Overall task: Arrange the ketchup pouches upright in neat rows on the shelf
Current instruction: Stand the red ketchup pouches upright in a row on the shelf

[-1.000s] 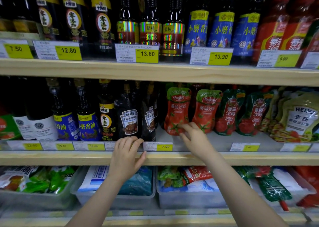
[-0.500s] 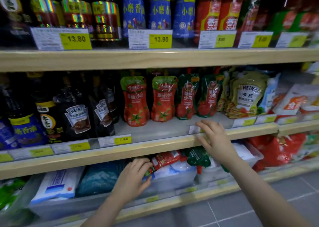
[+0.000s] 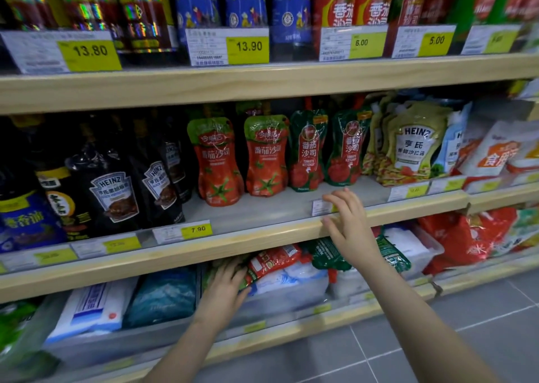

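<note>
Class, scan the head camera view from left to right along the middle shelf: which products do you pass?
Blue-labelled oil bottle → black Heinz bottles → two red ketchup pouches → two green-topped ketchup pouches → Heinz salad dressing pouch → white and orange bags.

Person: two arms showing, entering from bottom edge. Both forearms showing bare to frame edge; no sleeve reaching into view.
Left hand (image 3: 223,290): wearing nothing, fingers showing bare, outline blurring slightly.
Right hand (image 3: 348,225): wearing nothing, four fingers and thumb showing separately, nails appearing short.
Wrists: both showing bare, slim, forearms widening toward frame edge.
</note>
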`<state>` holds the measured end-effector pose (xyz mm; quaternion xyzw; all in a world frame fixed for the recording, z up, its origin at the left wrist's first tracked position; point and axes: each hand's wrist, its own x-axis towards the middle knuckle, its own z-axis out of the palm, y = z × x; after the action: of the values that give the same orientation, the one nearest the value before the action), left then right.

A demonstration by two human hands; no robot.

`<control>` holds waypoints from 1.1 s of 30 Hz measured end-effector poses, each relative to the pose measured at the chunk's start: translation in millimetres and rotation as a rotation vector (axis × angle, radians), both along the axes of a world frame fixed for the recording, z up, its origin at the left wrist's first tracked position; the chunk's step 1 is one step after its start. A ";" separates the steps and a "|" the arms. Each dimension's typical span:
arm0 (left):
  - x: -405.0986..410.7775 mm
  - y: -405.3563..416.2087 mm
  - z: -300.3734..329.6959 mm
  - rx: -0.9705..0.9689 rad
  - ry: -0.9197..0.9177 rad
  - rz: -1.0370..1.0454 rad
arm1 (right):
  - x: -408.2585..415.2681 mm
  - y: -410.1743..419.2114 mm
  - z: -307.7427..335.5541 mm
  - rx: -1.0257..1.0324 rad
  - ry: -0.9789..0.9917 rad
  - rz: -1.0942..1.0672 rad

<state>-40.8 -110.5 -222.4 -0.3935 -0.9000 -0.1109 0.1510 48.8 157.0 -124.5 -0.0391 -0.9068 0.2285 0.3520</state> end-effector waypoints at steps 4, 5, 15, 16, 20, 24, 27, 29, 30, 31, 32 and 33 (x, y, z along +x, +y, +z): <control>14.3 -7.1 -5.0 0.024 0.052 -0.058 | 4.0 -7.1 2.7 -0.033 -0.038 -0.006; 19.6 -10.6 -8.0 0.023 0.054 -0.083 | 4.9 -8.8 3.1 -0.042 -0.052 -0.007; 41.8 -40.5 1.3 0.051 0.178 -0.272 | 25.0 -36.1 -2.0 -0.082 -0.116 0.051; 38.6 -41.2 5.4 0.032 0.157 -0.257 | 28.9 -43.9 -7.5 -0.075 -0.109 0.077; 18.3 -40.8 10.8 -0.165 -0.024 -0.176 | 41.3 -74.4 -35.1 -0.071 -0.147 0.167; 26.2 -37.2 5.0 -0.203 -0.016 -0.176 | 53.1 -92.9 -67.3 -0.069 -0.285 0.215; 35.5 -35.3 3.5 -0.089 0.118 -0.196 | 59.9 -100.3 -84.6 -0.105 -0.377 0.249; 41.5 -38.4 6.7 -0.024 0.168 -0.241 | 60.3 -102.4 -89.5 -0.110 -0.415 0.268; 43.8 -40.5 11.7 0.023 0.181 -0.261 | 58.7 -103.5 -89.5 -0.107 -0.424 0.278; 44.7 -41.7 17.2 0.081 0.218 -0.274 | 55.6 -104.9 -87.9 -0.106 -0.429 0.291; 45.5 -42.5 24.4 0.122 0.257 -0.281 | 51.4 -106.8 -85.0 -0.110 -0.426 0.306; 46.0 -42.2 34.0 0.148 0.278 -0.278 | 46.2 -109.0 -81.2 -0.127 -0.409 0.319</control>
<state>5.2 -152.8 -188.5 -0.5132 -0.7970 -0.1411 0.2855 95.0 48.0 -205.7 0.0371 -0.9376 0.3252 0.1177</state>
